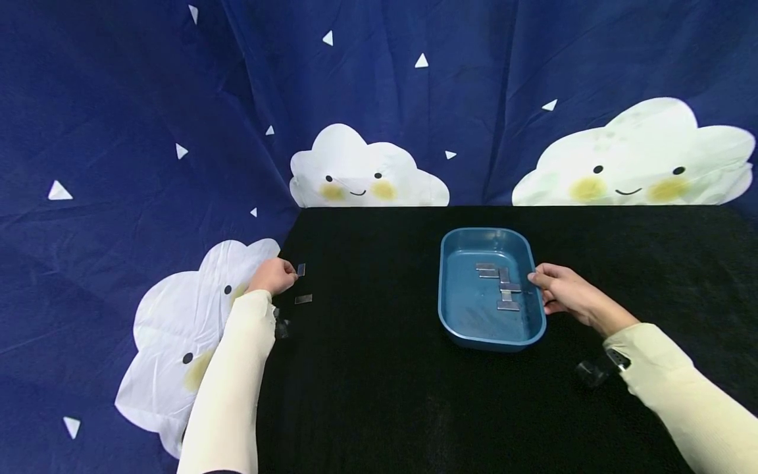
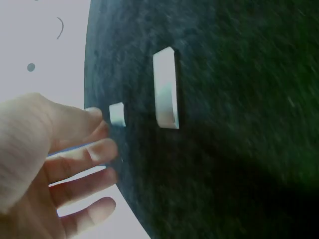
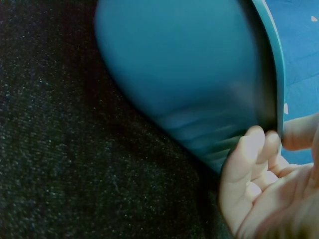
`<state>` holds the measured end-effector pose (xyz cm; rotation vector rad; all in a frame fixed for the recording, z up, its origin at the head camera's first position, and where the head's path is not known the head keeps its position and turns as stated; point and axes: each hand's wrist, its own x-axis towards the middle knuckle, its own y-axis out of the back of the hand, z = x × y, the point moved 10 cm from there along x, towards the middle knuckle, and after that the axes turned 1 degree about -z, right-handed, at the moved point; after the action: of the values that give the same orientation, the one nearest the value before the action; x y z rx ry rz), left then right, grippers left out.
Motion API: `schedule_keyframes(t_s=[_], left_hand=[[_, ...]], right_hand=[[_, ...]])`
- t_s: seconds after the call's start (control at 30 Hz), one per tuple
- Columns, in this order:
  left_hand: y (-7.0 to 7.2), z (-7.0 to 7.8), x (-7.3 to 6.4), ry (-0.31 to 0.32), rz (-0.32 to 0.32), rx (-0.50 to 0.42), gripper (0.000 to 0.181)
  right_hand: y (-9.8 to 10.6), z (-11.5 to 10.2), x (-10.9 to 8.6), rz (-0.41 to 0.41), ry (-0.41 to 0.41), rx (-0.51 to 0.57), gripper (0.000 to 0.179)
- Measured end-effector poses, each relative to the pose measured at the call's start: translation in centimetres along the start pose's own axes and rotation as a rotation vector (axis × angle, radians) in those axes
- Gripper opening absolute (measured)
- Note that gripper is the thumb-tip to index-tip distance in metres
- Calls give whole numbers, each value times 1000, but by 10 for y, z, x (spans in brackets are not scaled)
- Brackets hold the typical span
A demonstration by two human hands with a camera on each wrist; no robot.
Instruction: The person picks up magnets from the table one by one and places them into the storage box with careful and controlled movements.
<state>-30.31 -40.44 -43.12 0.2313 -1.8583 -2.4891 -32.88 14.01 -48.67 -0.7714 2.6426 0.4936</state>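
At the far left, my left hand has its fingertips right beside a small flat metal plate. The left wrist view shows its fingers loosely bent, with a narrow gap between the thumb and that plate. A second metal plate lies nearer to me, flat on the black surface. With my right hand I grip the right wall of a blue plastic tub, thumb at the rim and fingers along the outside. Several metal plates lie in the tub, some touching or overlapping.
A black cloth-covered table lies between the hands. Its left edge runs close by the left hand, with a blue curtain printed with white clouds beyond. More of this curtain hangs along the table's back edge.
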Motion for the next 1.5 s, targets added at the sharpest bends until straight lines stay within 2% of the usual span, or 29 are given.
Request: schedule_keyframes(t_s=[0.13,0.27,0.4,0.6,0.93,1.13,1.37,1.5], left_hand=[[-1,-2,-8,-96,1,-27,18],[-6,-1,-16,-188,-23,-21,20],[-14,0,-21,-219,-48,-4,21],[-18,5,-25,-289,-23,37,16],[-22,2,-26,-293,-7,62,10],[-20,5,-27,-290,-1,40,7],[-20,6,-26,-283,8,58,3],[-21,9,-26,-291,-8,60,7]], right_hand=[[0,2,1,0,-7,0,20],[0,2,1,1,-7,0,20],[0,3,-1,4,-5,3,19],[-2,1,-3,0,2,5,21],[-3,-1,-5,-3,5,13,20],[0,-1,-5,6,13,12,20],[0,-1,-3,6,11,19,20],[-1,-1,-4,4,19,24,21]])
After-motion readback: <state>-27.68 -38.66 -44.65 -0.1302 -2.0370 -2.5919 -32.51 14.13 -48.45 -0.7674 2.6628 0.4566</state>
